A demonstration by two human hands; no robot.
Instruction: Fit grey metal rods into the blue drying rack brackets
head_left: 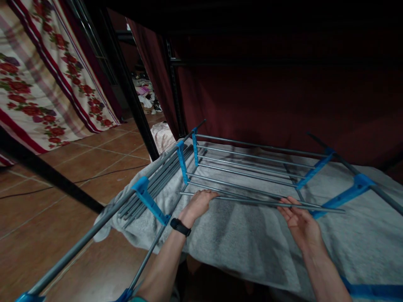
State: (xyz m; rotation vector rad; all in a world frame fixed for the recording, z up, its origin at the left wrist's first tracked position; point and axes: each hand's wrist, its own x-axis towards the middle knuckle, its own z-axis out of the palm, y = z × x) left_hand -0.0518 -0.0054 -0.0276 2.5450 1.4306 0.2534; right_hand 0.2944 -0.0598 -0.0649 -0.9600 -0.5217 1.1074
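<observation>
A thin grey metal rod [245, 201] lies crosswise in front of me, held near both ends. My left hand [199, 204], with a black band on the wrist, has its fingers closed over the rod's left part. My right hand [300, 224] is turned palm up, its fingertips curled against the rod's right part. Just beyond, several parallel rods span between blue plastic brackets on the left [181, 162] and right [315, 170], forming a rack. The held rod's right end passes by the nearer right bracket [344, 197]; whether it is seated there I cannot tell.
Loose rods [157, 184] lie in a bundle at the left on a grey blanket [239, 239]. Long side tubes [85, 239] run toward me with more blue brackets. Black frame posts [135, 100], a dark red curtain [267, 105] and a floral cloth [47, 84] stand around.
</observation>
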